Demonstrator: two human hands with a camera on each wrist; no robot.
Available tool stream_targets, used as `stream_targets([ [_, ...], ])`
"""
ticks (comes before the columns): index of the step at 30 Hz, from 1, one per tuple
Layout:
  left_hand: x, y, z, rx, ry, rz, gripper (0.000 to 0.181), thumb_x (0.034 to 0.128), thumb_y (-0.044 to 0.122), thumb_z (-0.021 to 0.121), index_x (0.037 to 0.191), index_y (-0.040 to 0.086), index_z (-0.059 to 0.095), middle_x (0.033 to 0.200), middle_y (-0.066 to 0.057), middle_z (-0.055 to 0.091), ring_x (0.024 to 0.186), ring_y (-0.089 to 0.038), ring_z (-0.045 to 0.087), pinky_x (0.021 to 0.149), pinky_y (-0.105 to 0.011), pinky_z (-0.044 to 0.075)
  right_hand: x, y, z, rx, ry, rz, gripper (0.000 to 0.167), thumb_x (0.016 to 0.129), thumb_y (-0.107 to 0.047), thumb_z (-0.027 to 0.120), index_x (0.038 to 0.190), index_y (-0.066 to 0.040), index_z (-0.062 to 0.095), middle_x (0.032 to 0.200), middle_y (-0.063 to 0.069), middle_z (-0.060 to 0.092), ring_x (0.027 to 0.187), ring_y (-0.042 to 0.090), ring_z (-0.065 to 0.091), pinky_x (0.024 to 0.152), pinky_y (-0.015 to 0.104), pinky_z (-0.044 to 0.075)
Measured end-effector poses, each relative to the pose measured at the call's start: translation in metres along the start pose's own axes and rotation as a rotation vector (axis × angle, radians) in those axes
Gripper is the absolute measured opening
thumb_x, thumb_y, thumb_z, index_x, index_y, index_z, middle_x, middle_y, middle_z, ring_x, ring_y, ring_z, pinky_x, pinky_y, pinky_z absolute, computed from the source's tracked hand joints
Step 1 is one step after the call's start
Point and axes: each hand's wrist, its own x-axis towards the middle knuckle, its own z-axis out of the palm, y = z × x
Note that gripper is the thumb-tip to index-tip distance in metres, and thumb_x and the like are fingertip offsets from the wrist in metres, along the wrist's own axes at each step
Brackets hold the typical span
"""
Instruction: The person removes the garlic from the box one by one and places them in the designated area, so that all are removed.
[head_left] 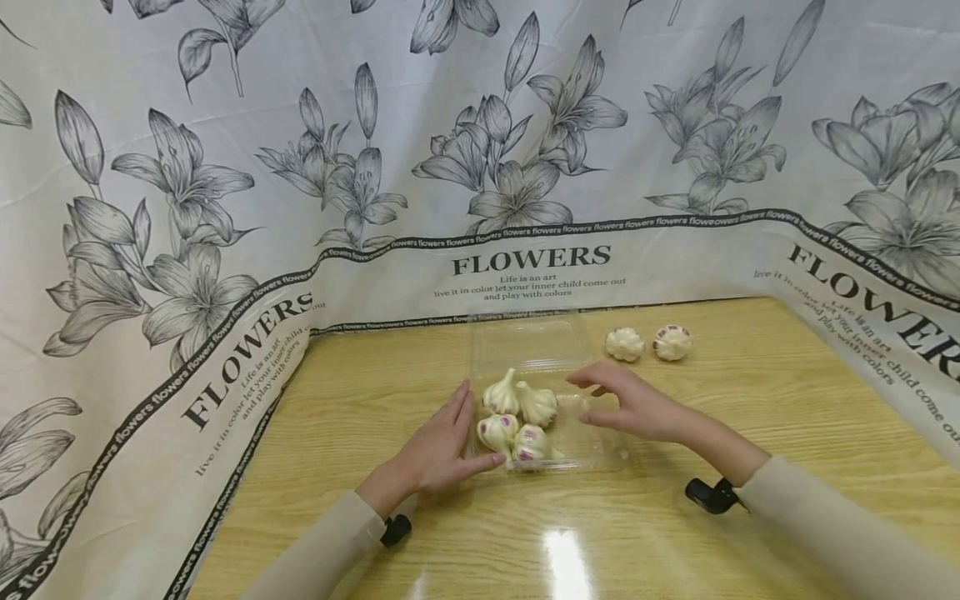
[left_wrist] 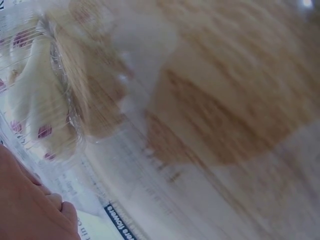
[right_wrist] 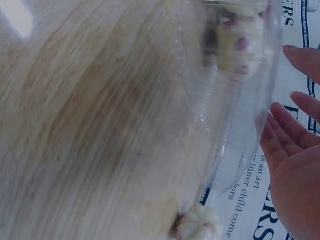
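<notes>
A clear plastic container lies with its lid folded back on the wooden table. Several garlic bulbs with purple marks fill its left part. Along its left wall rests my left hand, fingers straight and thumb at the front rim. My right hand hovers at the container's right side, fingers apart and slightly bent, with nothing between them. In the right wrist view, the fingertips are close beside the clear wall; I cannot tell whether they touch it.
Two more garlic bulbs, one pale and one with purple marks, sit behind my right hand near the table's back edge. A white flower-printed cloth hangs round the back and sides of the wooden table.
</notes>
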Motion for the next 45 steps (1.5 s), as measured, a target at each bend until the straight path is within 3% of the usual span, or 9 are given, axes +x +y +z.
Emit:
stream_targets([
  [10, 0.000, -0.001, 0.003, -0.030, 0.001, 0.003, 0.123, 0.0864, 0.090, 0.034, 0.163, 0.001, -0.003, 0.171, -0.014, -0.009, 0.157, -0.031, 0.009, 0.126, -0.041, 0.019, 0.016, 0.001, 0.025, -0.049, -0.044, 0.004, 0.057, 0.090, -0.008, 0.077, 0.142, 0.004, 0.054, 0.139, 0.020, 0.058, 0.122, 0.040, 0.057, 0.098, 0.055, 0.054],
  [19, 0.002, -0.004, 0.004, -0.040, 0.009, -0.001, 0.121, 0.0879, 0.088, 0.038, 0.163, 0.002, -0.002, 0.172, -0.015, -0.007, 0.156, -0.030, 0.011, 0.125, -0.042, 0.021, 0.028, 0.000, 0.033, -0.198, -0.072, 0.037, 0.067, 0.088, -0.015, 0.079, 0.147, -0.001, 0.050, 0.148, 0.019, 0.053, 0.136, 0.042, 0.049, 0.113, 0.061, 0.040],
  [26, 0.000, -0.003, 0.004, -0.042, 0.014, -0.002, 0.122, 0.0876, 0.088, 0.036, 0.163, 0.001, -0.001, 0.172, -0.014, -0.007, 0.156, -0.030, 0.010, 0.126, -0.042, 0.019, 0.026, -0.001, 0.040, -0.292, -0.102, 0.092, 0.072, 0.086, -0.023, 0.081, 0.149, -0.012, 0.050, 0.150, 0.012, 0.054, 0.133, 0.038, 0.054, 0.108, 0.064, 0.044],
  [32, 0.000, -0.001, 0.004, -0.053, 0.007, -0.004, 0.120, 0.0889, 0.086, 0.039, 0.163, 0.001, -0.002, 0.172, -0.014, -0.009, 0.157, -0.030, 0.009, 0.126, -0.041, 0.020, 0.025, 0.001, 0.043, -0.353, -0.095, 0.098, 0.065, 0.087, -0.028, 0.080, 0.145, -0.013, 0.055, 0.147, 0.011, 0.057, 0.132, 0.037, 0.055, 0.106, 0.063, 0.046],
  [45, 0.001, -0.002, 0.004, -0.034, 0.007, -0.007, 0.122, 0.0871, 0.089, 0.036, 0.163, 0.002, -0.003, 0.172, -0.014, -0.008, 0.157, -0.029, 0.009, 0.126, -0.041, 0.019, 0.026, 0.001, 0.044, -0.321, -0.067, 0.137, 0.060, 0.086, -0.032, 0.082, 0.139, -0.018, 0.058, 0.139, 0.006, 0.064, 0.122, 0.032, 0.062, 0.100, 0.060, 0.050],
])
